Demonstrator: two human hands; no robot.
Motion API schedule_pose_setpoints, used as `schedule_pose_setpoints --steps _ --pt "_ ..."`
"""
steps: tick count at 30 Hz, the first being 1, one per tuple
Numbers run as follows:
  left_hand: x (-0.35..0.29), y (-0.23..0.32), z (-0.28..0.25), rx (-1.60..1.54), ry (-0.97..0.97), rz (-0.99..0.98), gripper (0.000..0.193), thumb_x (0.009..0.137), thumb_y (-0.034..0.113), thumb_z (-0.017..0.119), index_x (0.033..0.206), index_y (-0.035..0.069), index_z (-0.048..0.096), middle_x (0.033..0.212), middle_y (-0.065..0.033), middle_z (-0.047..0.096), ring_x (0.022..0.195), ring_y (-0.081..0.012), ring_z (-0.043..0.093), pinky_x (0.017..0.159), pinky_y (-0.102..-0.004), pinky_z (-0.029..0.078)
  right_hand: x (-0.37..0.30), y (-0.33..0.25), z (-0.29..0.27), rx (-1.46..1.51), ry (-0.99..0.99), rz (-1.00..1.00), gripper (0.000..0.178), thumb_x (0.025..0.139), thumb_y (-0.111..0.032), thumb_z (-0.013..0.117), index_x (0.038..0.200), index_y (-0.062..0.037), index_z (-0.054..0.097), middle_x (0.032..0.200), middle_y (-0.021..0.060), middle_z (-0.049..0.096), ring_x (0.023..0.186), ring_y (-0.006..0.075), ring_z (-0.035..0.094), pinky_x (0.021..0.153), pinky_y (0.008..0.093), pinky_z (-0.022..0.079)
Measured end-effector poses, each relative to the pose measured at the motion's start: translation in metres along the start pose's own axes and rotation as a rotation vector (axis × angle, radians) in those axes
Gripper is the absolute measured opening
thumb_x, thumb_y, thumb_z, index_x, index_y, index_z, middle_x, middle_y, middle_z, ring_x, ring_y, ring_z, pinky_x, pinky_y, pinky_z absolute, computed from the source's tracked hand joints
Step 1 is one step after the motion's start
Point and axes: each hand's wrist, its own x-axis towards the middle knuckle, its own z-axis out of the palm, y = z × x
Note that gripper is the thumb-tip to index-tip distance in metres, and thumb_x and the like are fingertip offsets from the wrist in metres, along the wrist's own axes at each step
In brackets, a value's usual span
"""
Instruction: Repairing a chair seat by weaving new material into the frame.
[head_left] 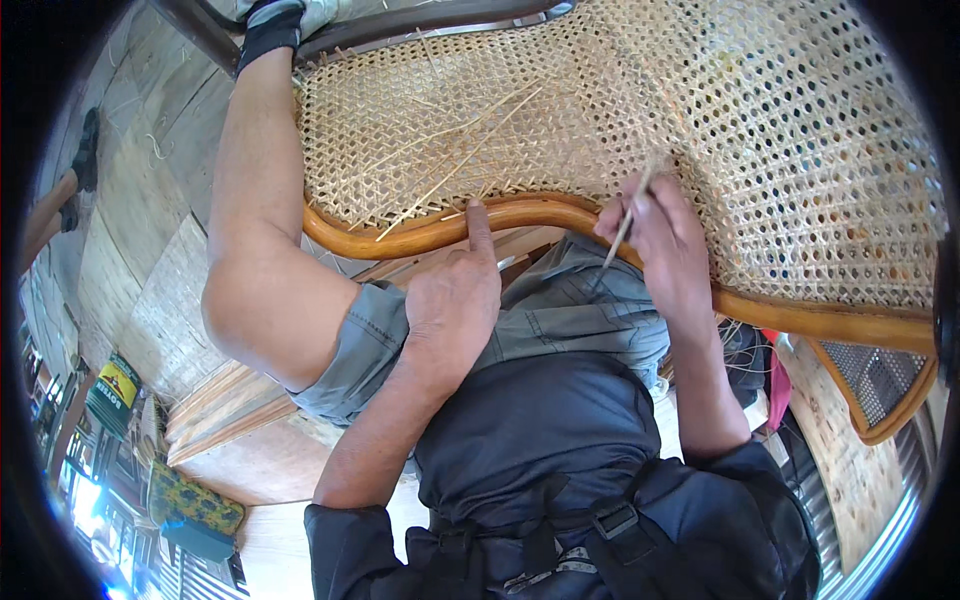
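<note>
Head view: wooden floorboards and a green can lie left of the cane panel, which bears loose strips, a bare leg screening its left end. The left hand touches the panel's wooden rail with one fingertip, its curled fingers' grip impossible to tell; apart from it, the right hand pinches a thin stick over that rail.

The upper tip of a thin stick was blurred at the right hand — and the top edge cropped the cane panel and a foot.
</note>
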Motion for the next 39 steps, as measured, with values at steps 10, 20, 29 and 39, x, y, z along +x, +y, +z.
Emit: schedule_pose_setpoints --steps 10,20,29,39 --pt "0.002 0.007 0.003 0.039 -0.048 -0.016 0.062 0.081 0.012 0.049 0.136 -0.009 0.026 0.070 -0.0132 0.065 0.063 -0.0237 0.065 0.051 -0.0363 0.051 -0.097 -0.003 -0.080 -0.270 -0.209 0.443 0.013 0.083 -0.007 0.059 0.094 -0.0009 0.063 0.073 0.0033 0.060 0.067 0.0069 0.057 0.057 0.0212 0.045" --pt "-0.019 -0.019 -0.028 -0.405 0.249 -0.051 0.039 0.090 0.024 0.049 0.121 0.003 0.046 0.088 -0.0234 0.062 0.081 -0.0400 0.060 0.071 -0.0456 0.048 -0.119 0.024 -0.085 -0.537 -0.492 0.380 0.017 0.082 -0.012 0.051 0.096 -0.0026 0.054 0.073 0.0115 0.060 0.070 0.0221 0.060 0.064 0.0345 0.047" --pt "-0.014 -0.050 -0.043 -0.386 0.351 -0.108 0.027 0.093 0.024 0.045 0.112 0.009 0.056 0.100 -0.0197 0.061 0.093 -0.0371 0.059 0.079 -0.0421 0.046 0.046 0.018 0.024 -0.797 -0.368 -0.278 0.024 0.083 -0.026 0.062 0.096 -0.0057 0.065 0.081 0.0169 0.064 0.074 0.0313 0.061 0.067 0.0372 0.046" --pt "-0.009 -0.056 -0.044 -0.179 0.135 -0.162 0.027 0.089 0.026 0.048 0.109 0.013 0.060 0.096 -0.0190 0.063 0.090 -0.0361 0.060 0.078 -0.0436 0.046 0.081 0.037 0.063 -0.865 -0.581 -0.505 0.021 0.082 -0.020 0.063 0.100 -0.0091 0.064 0.087 0.0147 0.065 0.078 0.0266 0.063 0.073 0.0342 0.048"
